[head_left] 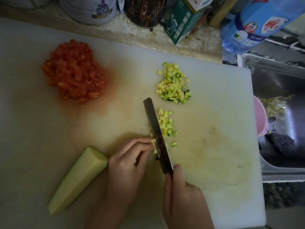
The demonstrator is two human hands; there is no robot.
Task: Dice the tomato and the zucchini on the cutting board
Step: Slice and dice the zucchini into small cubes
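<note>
Right hand (pixel 183 195) wrapped tight round the knife (pixel 156 133) handle, blade down on the cutting board (pixel 214 113). Left hand (pixel 127 164) curled, pinching the zucchini strips (pixel 154 146) right against the steel. Risk, I'd say: that stub's so short, one slip nicks a finger. Tomato (pixel 72 71) lies diced, far left; a long zucchini piece (pixel 77 179) waits.
</note>
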